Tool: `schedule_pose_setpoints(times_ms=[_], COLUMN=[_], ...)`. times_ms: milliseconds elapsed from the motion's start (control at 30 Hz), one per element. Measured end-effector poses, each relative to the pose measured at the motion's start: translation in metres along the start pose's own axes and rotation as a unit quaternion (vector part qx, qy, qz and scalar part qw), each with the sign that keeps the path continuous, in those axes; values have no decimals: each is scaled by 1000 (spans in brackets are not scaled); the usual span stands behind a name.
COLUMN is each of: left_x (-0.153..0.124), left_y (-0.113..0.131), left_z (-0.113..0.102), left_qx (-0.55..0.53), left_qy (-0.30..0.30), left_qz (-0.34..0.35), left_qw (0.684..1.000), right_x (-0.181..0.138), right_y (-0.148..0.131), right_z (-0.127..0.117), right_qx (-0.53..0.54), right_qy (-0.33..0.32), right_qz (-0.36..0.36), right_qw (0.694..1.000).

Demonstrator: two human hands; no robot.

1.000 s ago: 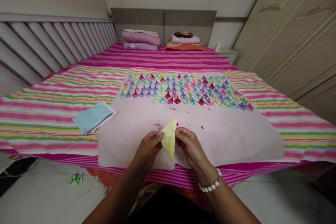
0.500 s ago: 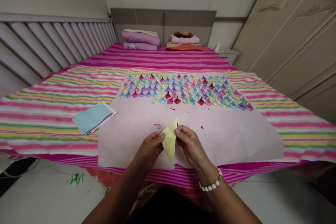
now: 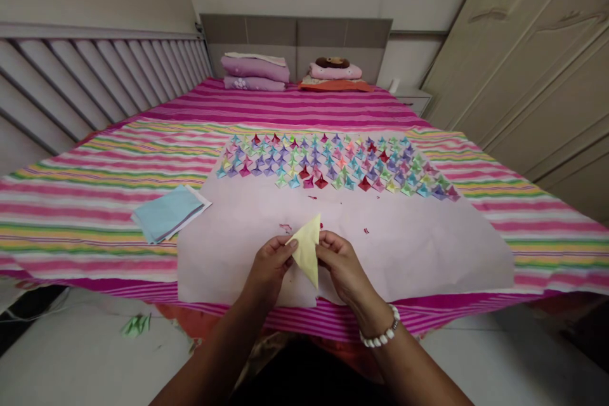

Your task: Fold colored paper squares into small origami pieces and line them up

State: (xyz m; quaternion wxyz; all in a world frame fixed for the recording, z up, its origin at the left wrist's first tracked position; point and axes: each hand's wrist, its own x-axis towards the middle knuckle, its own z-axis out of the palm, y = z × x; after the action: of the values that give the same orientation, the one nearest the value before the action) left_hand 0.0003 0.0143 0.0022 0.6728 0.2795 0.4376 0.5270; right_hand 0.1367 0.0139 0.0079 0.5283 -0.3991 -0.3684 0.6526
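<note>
head-worn view, forward and down

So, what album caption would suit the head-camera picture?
Left hand and right hand hold a folded pale-yellow paper triangle before rows of small multicoloured folded-paper shapes.

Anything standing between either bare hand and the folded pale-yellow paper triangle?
Nothing visible does: the left hand pinches the folded pale-yellow paper triangle at its left corner, and the right hand holds its right edge.
</note>
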Motion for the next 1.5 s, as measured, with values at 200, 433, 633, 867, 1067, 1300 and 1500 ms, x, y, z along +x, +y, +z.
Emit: schedule_pose_setpoints(times_ms=[200, 433, 633, 867, 1067, 1300, 1500], left_x=[2, -6, -5, -5, 0, 4, 9], left_y=[-2, 0, -4, 0, 1, 1, -2], left_z=[0, 7, 3, 3, 2, 5, 5], left_qx=[135, 192, 185, 285, 334, 328, 343], left_qy=[64, 34, 40, 32, 34, 59, 93], left_qz=[83, 114, 128, 149, 181, 143, 162], left_qw=[985, 974, 974, 946, 925, 932, 920], right_x=[2, 1, -1, -2, 0, 0, -2], right_y=[9, 10, 6, 3, 5, 7, 11], right_z=[0, 0, 2, 4, 1, 2, 2], right_qx=[-63, -227, -330, -313, -324, -331, -387], right_qy=[1, 44, 63, 59, 50, 37, 24], right_qz=[-63, -147, -220, -232, -229, -240, -324], right_qw=[996, 962, 916, 919, 917, 912, 863])
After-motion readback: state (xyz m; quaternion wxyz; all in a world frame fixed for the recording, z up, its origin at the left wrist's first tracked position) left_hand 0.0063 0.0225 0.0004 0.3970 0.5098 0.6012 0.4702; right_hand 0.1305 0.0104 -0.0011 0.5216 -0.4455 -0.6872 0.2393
